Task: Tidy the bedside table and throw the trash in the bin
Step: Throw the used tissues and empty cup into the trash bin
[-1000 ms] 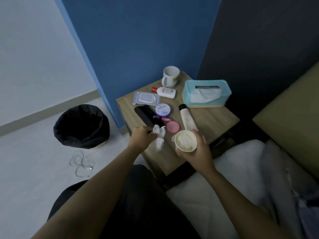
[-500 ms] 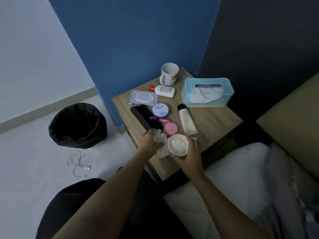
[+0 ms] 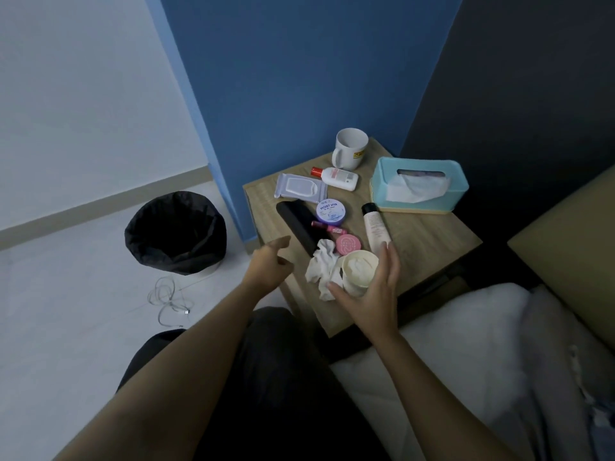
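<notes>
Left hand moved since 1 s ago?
Yes. The left hand has let go of the crumpled tissue and drawn left, away from it, now left of the black case.
</notes>
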